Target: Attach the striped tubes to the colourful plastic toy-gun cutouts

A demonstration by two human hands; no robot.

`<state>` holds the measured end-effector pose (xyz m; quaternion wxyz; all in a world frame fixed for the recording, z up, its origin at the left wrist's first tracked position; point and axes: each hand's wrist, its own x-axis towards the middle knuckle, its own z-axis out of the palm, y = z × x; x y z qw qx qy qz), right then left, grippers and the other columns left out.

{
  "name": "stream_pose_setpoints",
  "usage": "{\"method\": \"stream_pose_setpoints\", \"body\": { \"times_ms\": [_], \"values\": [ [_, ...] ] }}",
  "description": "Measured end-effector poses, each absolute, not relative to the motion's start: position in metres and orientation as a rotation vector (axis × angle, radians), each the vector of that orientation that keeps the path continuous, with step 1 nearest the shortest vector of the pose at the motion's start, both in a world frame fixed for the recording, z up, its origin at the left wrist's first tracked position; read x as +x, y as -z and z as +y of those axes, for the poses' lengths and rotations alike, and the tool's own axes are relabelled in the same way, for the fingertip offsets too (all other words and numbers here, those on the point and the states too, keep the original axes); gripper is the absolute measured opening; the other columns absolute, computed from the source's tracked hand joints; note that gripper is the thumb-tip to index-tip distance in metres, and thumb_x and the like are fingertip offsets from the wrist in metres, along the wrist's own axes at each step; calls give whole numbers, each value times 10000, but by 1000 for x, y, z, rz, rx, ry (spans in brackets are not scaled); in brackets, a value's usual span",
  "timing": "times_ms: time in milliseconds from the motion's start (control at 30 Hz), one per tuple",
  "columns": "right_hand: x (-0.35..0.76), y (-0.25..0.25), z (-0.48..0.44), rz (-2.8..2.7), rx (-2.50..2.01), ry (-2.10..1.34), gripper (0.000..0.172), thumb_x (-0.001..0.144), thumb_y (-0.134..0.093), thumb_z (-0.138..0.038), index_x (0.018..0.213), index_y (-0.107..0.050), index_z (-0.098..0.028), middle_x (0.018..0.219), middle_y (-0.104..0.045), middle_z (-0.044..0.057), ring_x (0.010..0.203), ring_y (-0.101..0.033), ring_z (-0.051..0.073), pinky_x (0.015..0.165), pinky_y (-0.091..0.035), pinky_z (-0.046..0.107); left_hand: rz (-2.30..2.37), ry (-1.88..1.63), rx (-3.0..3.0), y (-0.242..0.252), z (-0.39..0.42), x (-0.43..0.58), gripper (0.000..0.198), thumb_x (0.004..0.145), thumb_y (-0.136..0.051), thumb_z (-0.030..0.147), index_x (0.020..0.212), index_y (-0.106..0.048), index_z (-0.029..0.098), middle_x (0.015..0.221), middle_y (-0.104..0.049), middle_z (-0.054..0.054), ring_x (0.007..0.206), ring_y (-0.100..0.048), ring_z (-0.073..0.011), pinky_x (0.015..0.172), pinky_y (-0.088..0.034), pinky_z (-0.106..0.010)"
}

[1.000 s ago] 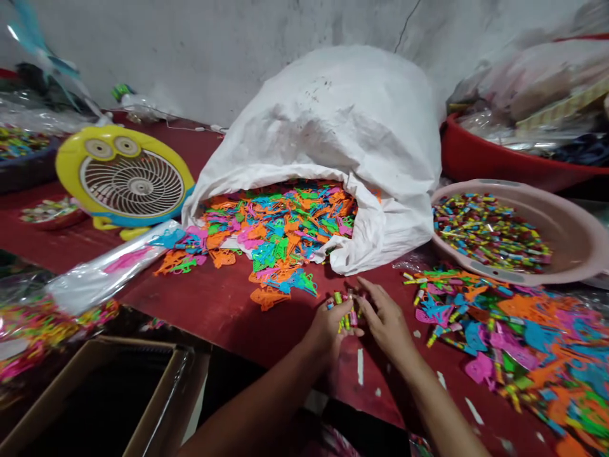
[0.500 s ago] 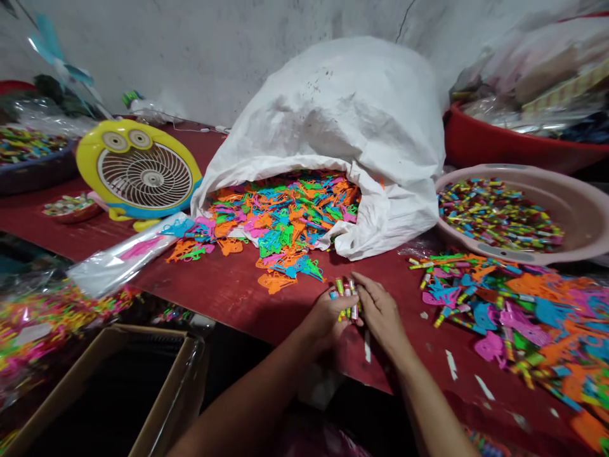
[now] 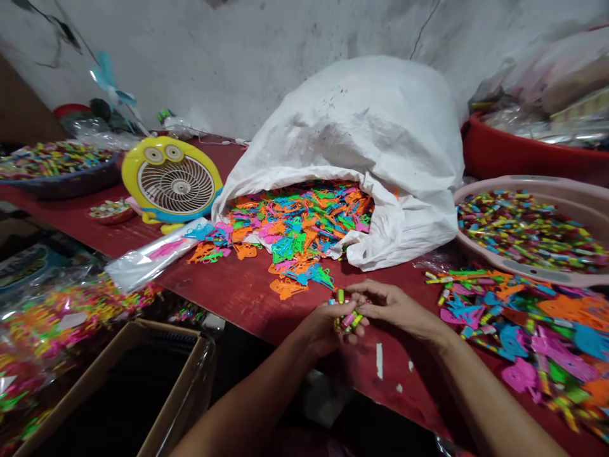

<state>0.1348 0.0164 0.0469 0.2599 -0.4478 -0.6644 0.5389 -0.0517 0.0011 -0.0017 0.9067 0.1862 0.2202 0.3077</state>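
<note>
Several small colourful tubes, yellow, pink and blue, are bunched in my left hand above the red table's front edge. Its fingers curl around them from below, with the thumb on top. My right hand meets the bunch from the right, its fingers bent and pinched at the tubes; just what lies between its fingertips is partly hidden. Beyond my hands, flat plastic pieces in orange, blue, green and pink spill from the mouth of a big white sack.
At right stands a pink basin of similar tubes, with a heap of plastic pieces and tubes before it. A yellow fan and a clear plastic bag lie left. An open cardboard box sits below the table edge.
The view has shifted, so things on the table appear farther right and lower. My right hand has turned flatter, with its fingers over the bunch, and the tubes lie more jumbled.
</note>
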Motion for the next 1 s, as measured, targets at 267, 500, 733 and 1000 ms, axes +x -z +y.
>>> {"method": "stream_pose_setpoints", "body": {
  "times_ms": [267,500,733,1000],
  "values": [
    [117,-44,31,-1595,-1130,-1612,318,748,-779,-417,868,-613,-174,726,-622,-21,599,-553,104,572,-425,225,488,-631,267,2,13,-52,414,949,-497,448,988,-658,68,736,-716,-112,511,-637,-137,439,-402,-213],
    [127,-48,36,-1559,-1261,-1245,304,772,-750,-443,917,-666,-188,780,-634,14,694,-590,155,642,-472,279,471,-669,172,1,17,-44,443,950,-466,463,956,-663,67,749,-706,-121,565,-645,-162,504,-420,-249],
    [104,-40,5,-1852,-1282,-265,133,924,-567,-307,1000,-668,-264,992,-630,78,964,-600,252,851,-490,412,498,-825,57,0,16,-33,360,940,-521,437,912,-652,103,720,-678,-69,595,-637,-151,568,-456,-251],
    [89,-10,-40,-2073,-1159,-182,480,922,-569,-189,1375,-461,-307,1238,-616,99,1149,-567,278,948,-475,481,558,-888,149,-5,12,-39,207,702,-777,263,764,-636,124,686,-633,-22,603,-584,-128,582,-421,-241]
  ]
}}
